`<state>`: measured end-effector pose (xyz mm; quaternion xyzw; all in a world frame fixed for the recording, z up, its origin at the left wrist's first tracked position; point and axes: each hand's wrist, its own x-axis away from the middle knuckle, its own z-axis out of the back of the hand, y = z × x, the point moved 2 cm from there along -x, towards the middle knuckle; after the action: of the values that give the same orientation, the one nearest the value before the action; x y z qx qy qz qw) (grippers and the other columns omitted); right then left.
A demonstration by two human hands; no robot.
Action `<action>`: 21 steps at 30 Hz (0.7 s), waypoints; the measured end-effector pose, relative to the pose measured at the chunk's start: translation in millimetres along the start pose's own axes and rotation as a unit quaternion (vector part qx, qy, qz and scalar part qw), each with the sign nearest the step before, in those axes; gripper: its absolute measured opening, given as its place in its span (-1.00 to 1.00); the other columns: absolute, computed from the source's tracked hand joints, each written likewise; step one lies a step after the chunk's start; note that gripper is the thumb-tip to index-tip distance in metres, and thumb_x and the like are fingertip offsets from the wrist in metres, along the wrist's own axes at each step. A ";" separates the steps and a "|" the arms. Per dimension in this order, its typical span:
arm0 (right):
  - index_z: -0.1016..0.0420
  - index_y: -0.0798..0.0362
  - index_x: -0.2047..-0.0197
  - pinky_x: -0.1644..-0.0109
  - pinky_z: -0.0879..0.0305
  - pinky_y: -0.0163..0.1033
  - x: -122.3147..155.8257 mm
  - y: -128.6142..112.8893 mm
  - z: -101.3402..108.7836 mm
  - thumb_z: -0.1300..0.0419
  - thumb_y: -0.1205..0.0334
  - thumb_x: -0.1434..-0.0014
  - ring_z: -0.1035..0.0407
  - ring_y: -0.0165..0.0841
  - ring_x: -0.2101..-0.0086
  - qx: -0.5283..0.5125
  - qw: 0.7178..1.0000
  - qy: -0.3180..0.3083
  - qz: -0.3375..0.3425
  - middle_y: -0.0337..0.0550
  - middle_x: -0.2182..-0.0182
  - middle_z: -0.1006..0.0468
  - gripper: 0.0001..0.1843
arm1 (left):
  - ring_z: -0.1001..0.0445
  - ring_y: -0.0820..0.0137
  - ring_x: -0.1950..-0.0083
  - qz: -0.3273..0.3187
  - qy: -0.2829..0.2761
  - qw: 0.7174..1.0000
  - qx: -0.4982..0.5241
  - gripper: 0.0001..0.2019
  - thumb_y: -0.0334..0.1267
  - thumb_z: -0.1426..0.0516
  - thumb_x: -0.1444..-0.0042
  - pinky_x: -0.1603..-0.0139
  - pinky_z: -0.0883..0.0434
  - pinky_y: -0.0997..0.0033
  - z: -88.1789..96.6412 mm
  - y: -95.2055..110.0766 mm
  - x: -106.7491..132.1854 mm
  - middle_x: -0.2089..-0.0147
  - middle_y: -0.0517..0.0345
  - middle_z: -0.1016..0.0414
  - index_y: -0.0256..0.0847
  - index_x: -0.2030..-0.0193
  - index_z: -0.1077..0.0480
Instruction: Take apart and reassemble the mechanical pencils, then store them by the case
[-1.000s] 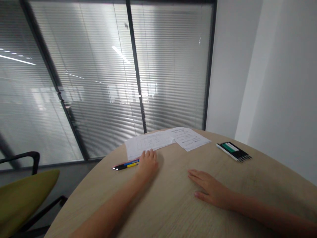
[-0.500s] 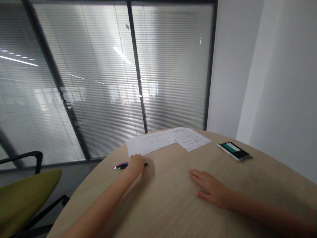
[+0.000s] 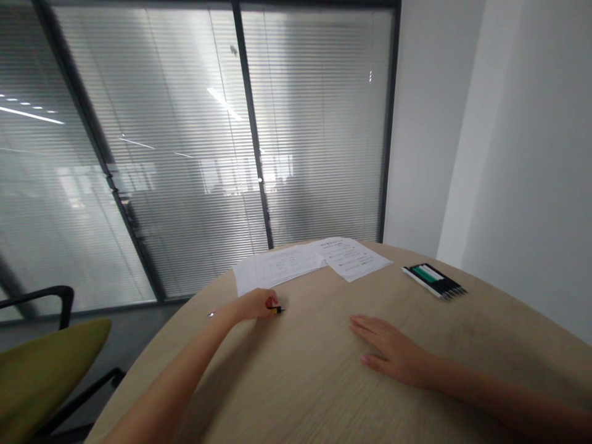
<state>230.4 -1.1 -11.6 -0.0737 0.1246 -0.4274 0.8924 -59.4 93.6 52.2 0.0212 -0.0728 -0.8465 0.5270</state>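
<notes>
My left hand (image 3: 259, 303) is at the left of the round table, its fingers curled around a pen (image 3: 279, 309). Only a dark end with a yellowish part of that pen sticks out past the fingertips. A shiny tip (image 3: 211, 314) peeks out on the far side of my left wrist; the hand and forearm hide what it belongs to. Flat on the tabletop, fingers stretched out and thumb apart, rests my right hand (image 3: 391, 351), with nothing in it.
Printed paper sheets (image 3: 282, 264) lie overlapping near the table's (image 3: 305, 382) far edge. To the right is a row of several pens (image 3: 435, 281), black with green and white parts. A green chair (image 3: 50, 364) stands at the left, and a glass partition with blinds (image 3: 324, 135) rises behind.
My left hand has turned, its thumb side now showing, and its wrist and forearm now cover most of the pens seen before. The right hand stays flat. The view has shifted slightly.
</notes>
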 end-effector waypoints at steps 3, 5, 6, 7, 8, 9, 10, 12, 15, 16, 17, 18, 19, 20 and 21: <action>-0.07 0.17 -0.15 -0.14 0.11 -0.07 0.4 -0.4 0.4 0.12 -0.08 -0.09 0.06 -0.22 -0.11 -0.002 1.000 0.002 0.006 0.04 -0.13 -0.06 -0.35 | -0.35 0.35 0.45 0.002 0.002 1.000 0.029 -0.84 -0.41 -0.05 0.32 0.46 -0.18 0.50 0.4 -8.8 1.9 0.52 0.20 -0.41 -0.18 0.50 -0.37; -0.06 0.18 -0.15 -0.14 0.10 -0.08 0.7 0.8 -0.5 0.12 -0.08 -0.09 0.06 -0.23 -0.11 -0.001 1.000 0.002 0.005 0.03 -0.14 -0.05 -0.34 | -0.32 0.36 0.48 0.002 0.005 0.999 0.046 -0.87 -0.43 -0.03 0.36 0.48 -0.15 0.50 1.1 -12.1 1.6 0.58 0.22 -0.38 -0.18 0.60 -0.35; -0.06 0.17 -0.15 -0.14 0.10 -0.09 0.8 1.6 -1.2 0.12 -0.08 -0.09 0.06 -0.23 -0.11 -0.001 1.000 0.003 0.005 0.02 -0.14 -0.05 -0.34 | -0.31 0.36 0.49 0.002 0.008 0.998 0.055 -0.89 -0.43 -0.03 0.37 0.48 -0.15 0.50 2.0 -12.8 1.1 0.61 0.23 -0.35 -0.18 0.64 -0.33; -0.06 0.16 -0.15 -0.14 0.10 -0.09 0.9 2.6 -2.2 0.12 -0.08 -0.09 0.06 -0.23 -0.11 -0.001 1.000 0.005 0.005 0.02 -0.14 -0.05 -0.35 | -0.30 0.37 0.49 0.002 0.013 0.998 0.064 -0.92 -0.43 -0.03 0.37 0.47 -0.15 0.49 3.4 -13.0 0.6 0.63 0.23 -0.33 -0.19 0.67 -0.30; -0.06 0.15 -0.15 -0.14 0.10 -0.08 0.9 3.7 -3.3 0.12 -0.09 -0.09 0.06 -0.23 -0.11 -0.002 1.000 0.008 0.005 0.01 -0.14 -0.06 -0.35 | -0.29 0.37 0.49 0.001 0.019 0.997 0.073 -0.94 -0.41 -0.03 0.36 0.46 -0.15 0.49 5.6 -12.4 0.2 0.64 0.23 -0.32 -0.19 0.68 -0.29; -0.06 0.12 -0.15 -0.14 0.10 -0.08 0.8 4.8 -4.4 0.12 -0.09 -0.09 0.06 -0.23 -0.11 -0.003 1.000 0.011 0.007 0.00 -0.14 -0.06 -0.36 | -0.29 0.37 0.49 0.001 0.027 0.996 0.079 -0.95 -0.39 -0.04 0.33 0.45 -0.15 0.48 8.5 -11.1 0.2 0.63 0.23 -0.31 -0.20 0.67 -0.29; -0.06 0.10 -0.15 -0.14 0.10 -0.08 0.8 5.8 -5.4 0.12 -0.09 -0.09 0.05 -0.23 -0.11 -0.005 1.000 0.016 0.009 -0.01 -0.13 -0.07 -0.36 | -0.29 0.38 0.47 0.001 0.036 0.995 0.095 -0.96 -0.36 -0.03 0.29 0.44 -0.16 0.48 12.0 -8.9 0.6 0.61 0.23 -0.31 -0.20 0.64 -0.29; -0.05 0.08 -0.15 -0.14 0.10 -0.08 0.7 7.1 -6.9 0.11 -0.10 -0.08 0.05 -0.23 -0.11 -0.008 1.000 0.022 0.014 -0.02 -0.13 -0.07 -0.36 | -0.30 0.39 0.42 -0.001 0.051 0.989 0.139 -0.90 -0.28 -0.02 0.20 0.41 -0.19 0.49 19.9 -2.1 2.9 0.53 0.23 -0.33 -0.19 0.50 -0.31; -0.06 0.08 -0.15 -0.14 0.10 -0.08 0.7 7.2 -7.0 0.12 -0.10 -0.08 0.05 -0.23 -0.11 -0.006 1.000 0.021 0.012 -0.02 -0.13 -0.07 -0.36 | -0.30 0.43 0.40 -0.024 0.058 0.917 0.395 -0.84 -0.21 -0.07 0.18 0.36 -0.23 0.47 30.0 12.8 7.5 0.48 0.23 -0.31 -0.23 0.43 -0.25; -0.05 0.09 -0.15 -0.14 0.10 -0.08 0.7 6.8 -6.7 0.12 -0.10 -0.09 0.05 -0.23 -0.11 -0.003 1.000 0.018 0.009 -0.01 -0.13 -0.07 -0.36 | -0.29 0.46 0.43 -0.023 0.062 0.879 0.472 -0.84 -0.22 -0.07 0.17 0.36 -0.24 0.46 32.4 17.7 8.7 0.50 0.26 -0.27 -0.23 0.42 -0.22; -0.05 0.11 -0.15 -0.14 0.10 -0.08 0.6 6.3 -6.3 0.13 -0.10 -0.09 0.06 -0.23 -0.11 0.000 1.000 0.014 0.007 -0.01 -0.13 -0.07 -0.35 | -0.27 0.50 0.48 -0.024 0.065 0.846 0.529 -0.85 -0.25 -0.08 0.17 0.36 -0.24 0.47 34.3 22.6 9.5 0.54 0.29 -0.23 -0.23 0.43 -0.19; -0.05 0.13 -0.15 -0.14 0.10 -0.08 0.4 5.9 -5.9 0.13 -0.10 -0.09 0.06 -0.23 -0.11 0.002 1.000 0.011 0.005 0.00 -0.13 -0.06 -0.35 | -0.24 0.54 0.51 -0.031 0.069 0.816 0.573 -0.85 -0.30 -0.09 0.17 0.37 -0.25 0.49 36.1 27.3 9.9 0.55 0.32 -0.19 -0.22 0.43 -0.18; -0.05 0.13 -0.15 -0.14 0.10 -0.08 0.3 5.6 -5.7 0.13 -0.10 -0.09 0.06 -0.23 -0.11 0.002 1.000 0.009 0.005 0.01 -0.14 -0.06 -0.34 | -0.19 0.57 0.57 -0.042 0.073 0.784 0.614 -0.87 -0.34 -0.08 0.18 0.40 -0.25 0.51 37.8 31.6 10.2 0.59 0.35 -0.15 -0.22 0.46 -0.16; -0.06 0.14 -0.15 -0.14 0.10 -0.07 0.1 5.6 -5.7 0.13 -0.10 -0.09 0.06 -0.22 -0.11 0.002 1.000 0.007 0.005 0.01 -0.14 -0.06 -0.34 | -0.16 0.59 0.60 -0.048 0.069 0.757 0.648 -0.89 -0.34 -0.07 0.16 0.42 -0.24 0.53 39.2 35.4 10.2 0.61 0.37 -0.11 -0.21 0.48 -0.14; -0.06 0.13 -0.15 -0.14 0.10 -0.07 0.0 5.6 -5.8 0.13 -0.10 -0.09 0.06 -0.22 -0.11 0.000 1.000 0.008 0.007 0.01 -0.13 -0.06 -0.35 | -0.13 0.59 0.63 -0.047 0.058 0.734 0.675 -0.90 -0.30 -0.04 0.11 0.45 -0.25 0.53 40.3 38.7 10.1 0.64 0.37 -0.07 -0.21 0.50 -0.14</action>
<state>232.9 2.2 -18.5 -0.0694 0.1324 -0.4218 0.8943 -34.0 71.8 98.1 0.4235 -0.5933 -0.5959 0.3371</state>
